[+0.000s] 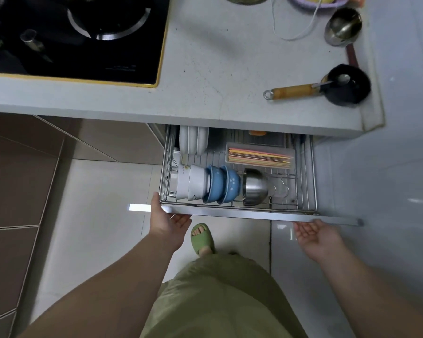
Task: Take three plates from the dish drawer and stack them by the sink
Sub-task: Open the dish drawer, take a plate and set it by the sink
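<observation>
The dish drawer (254,214) below the counter is pulled partly out, and its wire basket (314,172) shows. Three white plates (193,142) stand on edge at the basket's back left, half under the counter lip. My left hand (167,223) holds the left end of the drawer front, thumb up over the top edge and fingers underneath. My right hand (315,236) is palm up just under the right part of the front, fingers loosely curled and holding nothing. No sink is in view.
In the basket lie white bowls (191,182), blue bowls (222,184), a steel bowl (254,187) and a chopstick tray (260,156). The counter (230,69) carries a black hob (71,35), a small black pot (347,85) and a steel ladle (343,26). My slippered foot (202,237) stands below the drawer.
</observation>
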